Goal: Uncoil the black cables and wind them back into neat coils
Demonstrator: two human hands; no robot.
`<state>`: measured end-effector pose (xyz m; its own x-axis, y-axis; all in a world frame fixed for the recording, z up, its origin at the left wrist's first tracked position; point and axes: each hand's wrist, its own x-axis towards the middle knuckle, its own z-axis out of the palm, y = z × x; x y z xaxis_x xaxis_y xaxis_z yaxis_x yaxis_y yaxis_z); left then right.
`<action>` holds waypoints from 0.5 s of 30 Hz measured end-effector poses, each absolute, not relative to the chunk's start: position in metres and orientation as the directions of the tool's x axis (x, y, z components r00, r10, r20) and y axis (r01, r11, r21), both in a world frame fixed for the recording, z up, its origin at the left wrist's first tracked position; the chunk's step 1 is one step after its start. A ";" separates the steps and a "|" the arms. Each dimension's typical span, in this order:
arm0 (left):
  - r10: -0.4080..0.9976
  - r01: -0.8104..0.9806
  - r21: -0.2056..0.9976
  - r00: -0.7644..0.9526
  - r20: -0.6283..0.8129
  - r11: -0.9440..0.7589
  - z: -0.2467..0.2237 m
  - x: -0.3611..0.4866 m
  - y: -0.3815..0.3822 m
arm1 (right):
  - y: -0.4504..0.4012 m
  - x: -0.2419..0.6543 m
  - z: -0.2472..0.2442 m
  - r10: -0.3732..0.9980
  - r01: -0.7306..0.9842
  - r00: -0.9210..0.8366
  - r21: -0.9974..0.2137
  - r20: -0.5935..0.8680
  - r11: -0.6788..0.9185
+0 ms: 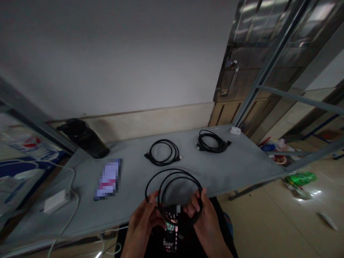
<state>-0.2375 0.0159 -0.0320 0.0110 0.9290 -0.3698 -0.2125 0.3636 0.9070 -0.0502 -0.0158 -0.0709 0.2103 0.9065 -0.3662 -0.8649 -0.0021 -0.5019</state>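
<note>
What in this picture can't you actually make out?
- Phone on the table: its screen is blurred out, head view.
- Plugs of the black cable held by left hand and right hand: too dark and small to identify.
- Dark object by the wall: in shadow, unclear what it is.
- White adapter's cord: runs off the bottom edge.

Both hands, the left hand [143, 218] and the right hand [205, 215], are bare, with no rings, watch or gloves showing; the forearms run bare to the frame's lower edge, no sleeves in sight. Between and below the hands lies dark clothing [172, 240] with a colourful print, seemingly a black top
</note>
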 end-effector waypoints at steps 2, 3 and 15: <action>0.952 -0.049 0.951 -0.007 -0.307 0.307 -0.031 -0.245 0.020 | -0.024 -0.045 -0.071 0.862 -0.855 0.210 -0.515 -0.462 -0.068; 0.961 0.034 0.961 -0.004 -0.276 0.276 -0.030 -0.249 0.022 | -0.027 -0.042 -0.072 0.825 -0.853 0.209 -0.511 -0.524 -0.108; 0.882 -0.386 0.844 -0.135 -0.451 0.373 -0.034 -0.262 0.028 | -0.025 -0.021 -0.073 0.844 -0.786 0.256 -0.610 -0.471 -0.102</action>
